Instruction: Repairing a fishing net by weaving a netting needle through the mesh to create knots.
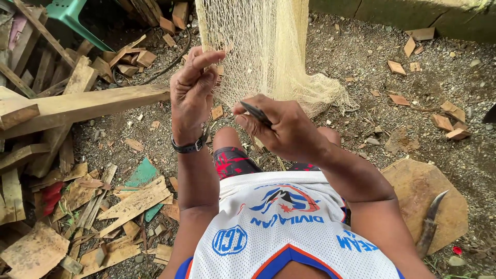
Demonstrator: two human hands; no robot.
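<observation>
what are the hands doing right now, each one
Left hand: closed, fingers pinching the cream net.
Right hand: closed, holding a dark netting needle at the net.

Outdoor work yard, rough and informal, likely beside a dwelling or shed. Ground (361,77) is bare packed dirt with gravel and small stones. Heap of scrap lumber (46,108) at left: weathered planks, split boards, offcuts lying at all angles. Wood chips and small blocks (449,124) scattered across the dirt at right. Pale fishing net (268,46) hangs down from above, its lower end bunched on the ground. Flat wooden slab (418,191) at lower right with a worn blade (430,222) lying on it. Green plastic chair (72,15) partly seen at top left. Low concrete wall (413,15) along the top edge
</observation>
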